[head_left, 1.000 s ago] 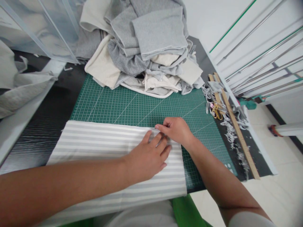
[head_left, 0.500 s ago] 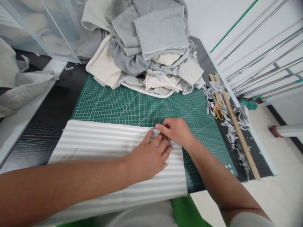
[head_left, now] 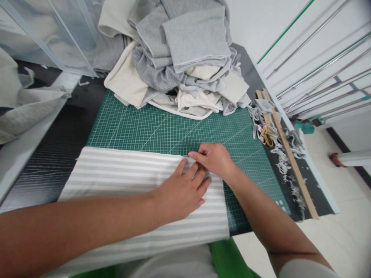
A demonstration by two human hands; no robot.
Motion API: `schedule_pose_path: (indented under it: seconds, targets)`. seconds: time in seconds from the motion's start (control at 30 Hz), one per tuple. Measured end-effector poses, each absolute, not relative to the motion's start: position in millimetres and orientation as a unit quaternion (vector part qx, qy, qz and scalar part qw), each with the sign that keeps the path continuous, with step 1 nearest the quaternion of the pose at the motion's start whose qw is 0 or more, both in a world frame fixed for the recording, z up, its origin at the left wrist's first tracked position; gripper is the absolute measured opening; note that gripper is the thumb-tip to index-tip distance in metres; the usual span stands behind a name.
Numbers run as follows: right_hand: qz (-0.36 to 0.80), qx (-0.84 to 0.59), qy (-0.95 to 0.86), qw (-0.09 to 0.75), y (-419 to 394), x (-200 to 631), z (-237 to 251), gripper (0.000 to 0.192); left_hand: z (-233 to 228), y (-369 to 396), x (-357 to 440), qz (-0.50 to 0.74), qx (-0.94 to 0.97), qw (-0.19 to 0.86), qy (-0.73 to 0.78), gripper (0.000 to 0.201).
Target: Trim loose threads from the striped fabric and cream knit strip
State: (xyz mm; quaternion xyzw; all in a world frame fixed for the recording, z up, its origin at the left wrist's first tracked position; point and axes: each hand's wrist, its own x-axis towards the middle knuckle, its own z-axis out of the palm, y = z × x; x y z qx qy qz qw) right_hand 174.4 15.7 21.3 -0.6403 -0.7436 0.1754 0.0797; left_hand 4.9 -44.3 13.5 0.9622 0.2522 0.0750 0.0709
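Observation:
Striped grey-and-white cloth (head_left: 116, 173) lies folded flat over the near part of a green cutting mat (head_left: 150, 131). My left hand (head_left: 182, 193) rests on it palm down with the fingers spread, pressing close to the far edge. Just beyond those fingertips, my right hand (head_left: 216, 160) is closed in a pinch at the cloth's far edge. A thin, shiny metal tool (head_left: 184, 156) pokes out from its thumb and points left along that edge. The rest of the tool is hidden in the hand, so its kind does not show.
A big heap of grey and cream fabric (head_left: 197, 42) covers the mat's far end. Gold-handled scissors (head_left: 266, 137), wooden strips (head_left: 295, 166) and shredded scraps (head_left: 282, 166) lie along the right side. Clear plastic bins (head_left: 55, 34) stand at the back left; metal poles (head_left: 319, 85) lean at right.
My right hand has shifted very slightly left along the cloth's edge, with the metal tip. My left hand stays in place on the cloth.

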Motion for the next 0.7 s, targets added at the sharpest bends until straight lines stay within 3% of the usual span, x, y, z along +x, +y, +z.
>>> schedule_pose_path:
  seconds: [0.7]
  targets:
    - [0.181, -0.618, -0.759, 0.095, 14.9, 177.2, 21.9, 0.045, 14.0, -49.8, 0.7, 0.057, 0.954, 0.071, 0.286, 0.051]
